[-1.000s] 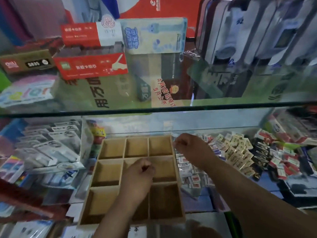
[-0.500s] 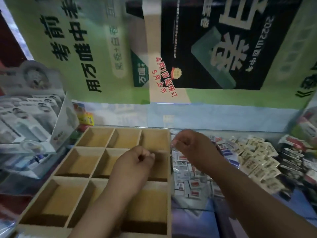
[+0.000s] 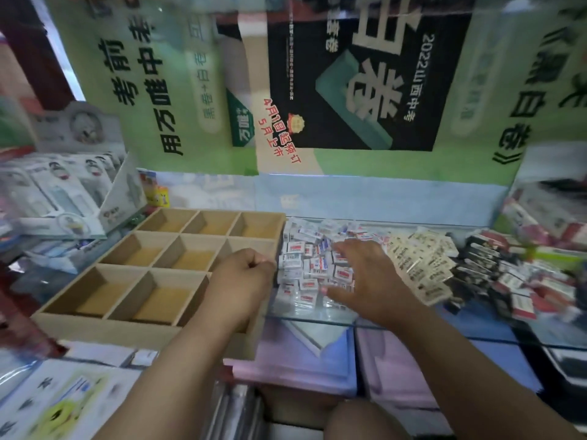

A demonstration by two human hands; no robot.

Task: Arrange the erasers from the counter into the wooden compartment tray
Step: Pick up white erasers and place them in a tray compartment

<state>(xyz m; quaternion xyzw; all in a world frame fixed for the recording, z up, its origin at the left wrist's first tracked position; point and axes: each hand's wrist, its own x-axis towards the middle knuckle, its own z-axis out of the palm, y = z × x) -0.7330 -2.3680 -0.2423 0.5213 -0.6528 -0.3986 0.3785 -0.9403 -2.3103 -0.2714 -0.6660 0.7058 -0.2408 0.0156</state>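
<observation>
Mostly white wrapped erasers [image 3: 313, 268] heaped beside empty wooden tray [image 3: 133, 249].

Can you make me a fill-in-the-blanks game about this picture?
1. The wooden tray has no ___ in it yet.
2. The right hand reaches over the white ___.
3. The left hand is curled into a ___.
4. The tray sits to the ___ of the erasers.

Answers: erasers, erasers, fist, left

Glass table [image 3: 413, 328], wooden tray [image 3: 152, 325] on its left part, heap of white wrapped erasers [image 3: 301, 265] just beside the tray, cream packets [image 3: 419, 265] next, dark and red packets [image 3: 514, 281] at right
</observation>
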